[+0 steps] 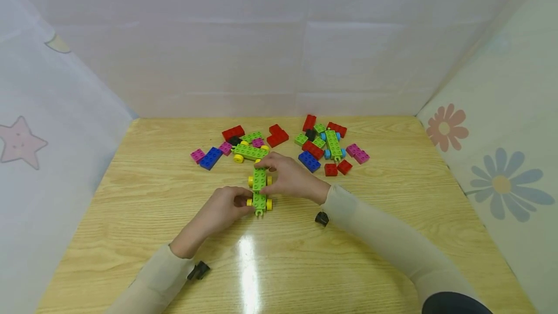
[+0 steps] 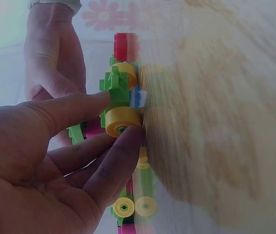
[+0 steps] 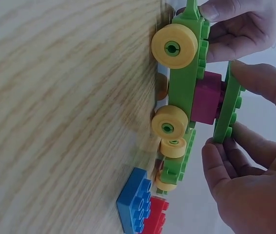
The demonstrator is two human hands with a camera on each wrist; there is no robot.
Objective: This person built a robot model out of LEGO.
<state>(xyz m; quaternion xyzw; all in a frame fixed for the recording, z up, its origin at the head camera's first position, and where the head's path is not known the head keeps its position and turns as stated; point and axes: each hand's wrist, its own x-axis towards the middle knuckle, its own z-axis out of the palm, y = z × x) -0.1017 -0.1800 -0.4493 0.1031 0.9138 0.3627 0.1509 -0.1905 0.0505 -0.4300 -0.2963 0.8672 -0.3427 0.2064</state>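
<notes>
In the right wrist view, a green toy car base (image 3: 183, 80) with yellow wheels stands on the table, a magenta brick (image 3: 207, 100) on top of it. Over that brick lies a thin green building plate (image 3: 228, 105), slightly tilted against the base. My right hand (image 1: 291, 177) pinches this plate between thumb and fingers. With its thumb and fingers, my left hand (image 1: 223, 208) holds the near end of the car base, around a yellow wheel (image 2: 123, 121). From above, the plate (image 1: 259, 178) hides the magenta brick.
Just behind stands another green car base (image 1: 250, 151) with yellow wheels. Red, blue, magenta and green bricks lie around it. To the right, a green car base (image 1: 333, 143) with blue wheels sits among more bricks, including a blue brick (image 1: 309, 161). Pale cloth (image 1: 279, 62) hangs behind the table.
</notes>
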